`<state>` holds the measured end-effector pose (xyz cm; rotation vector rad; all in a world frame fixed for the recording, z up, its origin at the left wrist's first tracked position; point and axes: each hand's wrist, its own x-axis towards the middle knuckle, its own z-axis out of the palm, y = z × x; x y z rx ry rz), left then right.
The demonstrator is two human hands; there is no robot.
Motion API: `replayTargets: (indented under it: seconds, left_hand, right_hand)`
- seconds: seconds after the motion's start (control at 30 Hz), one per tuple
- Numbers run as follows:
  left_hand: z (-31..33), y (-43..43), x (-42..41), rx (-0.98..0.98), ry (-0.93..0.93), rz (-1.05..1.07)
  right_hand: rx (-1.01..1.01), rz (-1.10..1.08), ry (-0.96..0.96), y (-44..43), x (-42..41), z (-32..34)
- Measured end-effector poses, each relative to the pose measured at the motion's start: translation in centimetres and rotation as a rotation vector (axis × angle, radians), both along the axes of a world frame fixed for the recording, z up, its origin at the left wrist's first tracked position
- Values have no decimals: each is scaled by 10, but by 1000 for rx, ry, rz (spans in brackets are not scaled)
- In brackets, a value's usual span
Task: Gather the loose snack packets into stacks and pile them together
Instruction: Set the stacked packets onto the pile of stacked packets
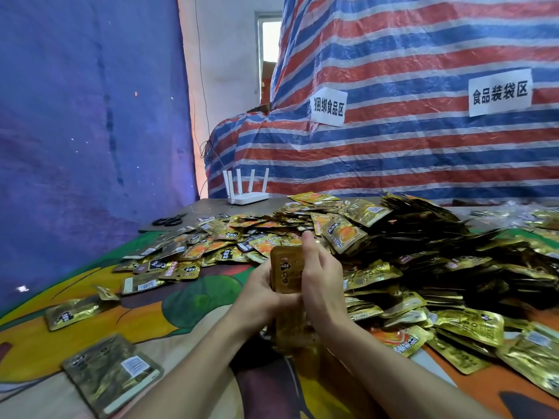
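Gold-foil snack packets are held as an upright stack of packets (286, 269) between both hands, above a patterned cloth (187, 297). The stack is gripped on its left side by the left hand (261, 293), whose fingers are curled round it, their tips hidden behind it. Its right edge is pressed by the right hand (322, 285), whose fingers (308, 246) are held straight and pointed upward, reaching above the stack's top. Just beyond those fingertips and to their right, a heap of loose packets (378, 237) is spread. Single packets (74, 313) are scattered left of the curled fingers. Well beyond the fingertips, scissors (168, 220) and a white router (248, 192) are seen.
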<state>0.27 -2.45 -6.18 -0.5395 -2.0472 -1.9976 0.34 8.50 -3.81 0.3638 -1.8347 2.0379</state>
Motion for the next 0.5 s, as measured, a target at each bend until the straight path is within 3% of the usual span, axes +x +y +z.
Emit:
replayTargets:
  seconds: [0.27,0.5]
  left_hand:
    - [4,2,8,-237,136,22]
    - [-1,9,3,-119,254,183]
  right_hand:
    - [-69,139,4,4,2,8]
    - [85,103,34,7,3,11]
